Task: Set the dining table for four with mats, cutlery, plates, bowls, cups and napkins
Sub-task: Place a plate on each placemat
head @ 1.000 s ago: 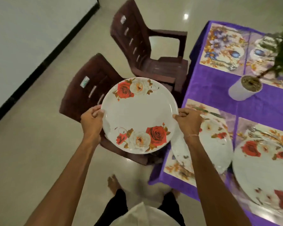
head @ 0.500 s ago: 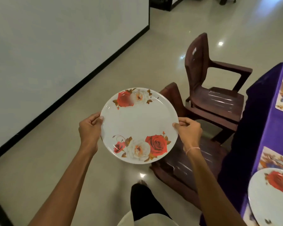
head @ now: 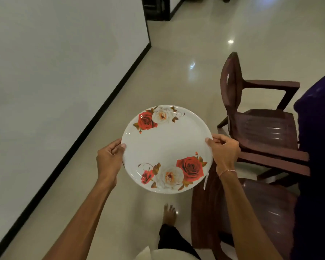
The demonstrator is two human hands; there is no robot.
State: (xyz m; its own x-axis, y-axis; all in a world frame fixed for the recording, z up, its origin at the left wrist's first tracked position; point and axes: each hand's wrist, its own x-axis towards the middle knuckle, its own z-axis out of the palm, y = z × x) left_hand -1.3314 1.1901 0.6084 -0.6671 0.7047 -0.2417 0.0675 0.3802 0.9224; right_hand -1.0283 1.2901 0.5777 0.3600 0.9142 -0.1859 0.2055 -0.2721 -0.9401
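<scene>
I hold a white plate [head: 167, 145] printed with red and cream roses flat in front of me, over the floor. My left hand [head: 109, 158] grips its left rim and my right hand [head: 223, 149] grips its right rim, a thin bracelet on that wrist. The purple tablecloth [head: 315, 147] of the dining table hangs at the far right edge of the view. The tabletop, mats and other plates are out of sight.
Two dark brown plastic chairs stand to my right against the table: one ahead [head: 259, 117], one close by [head: 251, 212]. A white wall [head: 54, 72] with a black skirting runs along my left. Glossy tiled floor [head: 176, 62] stretches ahead. My bare foot [head: 169, 214] is below the plate.
The view has swung left, away from the table: the mats and set plates have left the frame. The chairs now sit at my right. Both hands keep the same hold on the plate.
</scene>
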